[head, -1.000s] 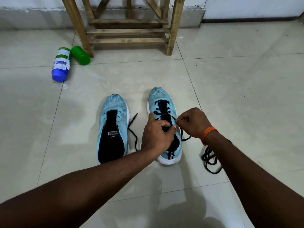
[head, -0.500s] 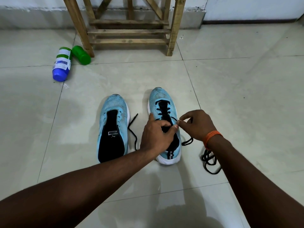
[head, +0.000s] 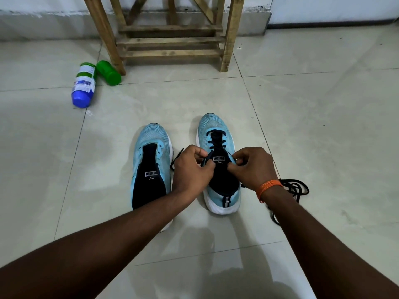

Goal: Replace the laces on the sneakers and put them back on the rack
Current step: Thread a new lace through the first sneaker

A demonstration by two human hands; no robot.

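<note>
hands part over the half-laced sneaker

both hands have drawn apart since a moment ago: the left hand, which lay over the tongue of the right sneaker, now sits at the tongue's left edge, and the right hand has come in to its right edge, so the tongue's logo tab shows between them. the left fingers are curled and pinch the black lace at the left eyelets. the right fingers are curled in a pinch on the same lace at the right eyelets. that lace crosses only the far eyelets, near the toe.

the right sneaker stands on the floor, toe pointing far, just right of the left sneaker, which has no lace and shows its dark tongue. a loose lace lies tangled on the floor right of the right wrist, partly hidden by the forearm. an orange band circles that wrist.

the wooden rack stands at the far wall with bare slats. left of it a blue-capped bottle and a green bottle lie on their sides, touching.
</note>
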